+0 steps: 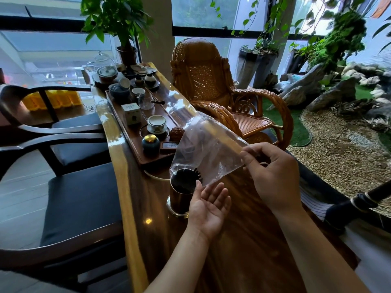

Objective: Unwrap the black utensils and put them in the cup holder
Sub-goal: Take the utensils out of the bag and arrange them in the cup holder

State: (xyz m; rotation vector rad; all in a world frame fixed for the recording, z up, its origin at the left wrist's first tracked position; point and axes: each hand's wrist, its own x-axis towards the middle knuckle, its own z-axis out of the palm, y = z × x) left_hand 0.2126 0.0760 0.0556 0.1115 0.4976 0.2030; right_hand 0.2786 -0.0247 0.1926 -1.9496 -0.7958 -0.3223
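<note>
Right hand: the right hand (273, 174) pinches one end of a clear plastic bag (209, 149) between thumb and fingers, holding it tilted with its low end over the cup.
Left hand: the left hand (208, 205) lies open, palm up, gripping nothing, just beside the cup holder (179, 195).
Utensils: a black toothed piece (198, 174) shows at the cup's rim, under the bag's low end; whether more remains inside the bag I cannot tell.
Doing it well: judged from here, lift the pinched end higher so the contents slide straight down, and steady the cup with the free palm.
Room: the table (254, 240) is bare toward the person; the tea tray (135, 149) crowds the far side, and the table's left edge is near the cup.
</note>
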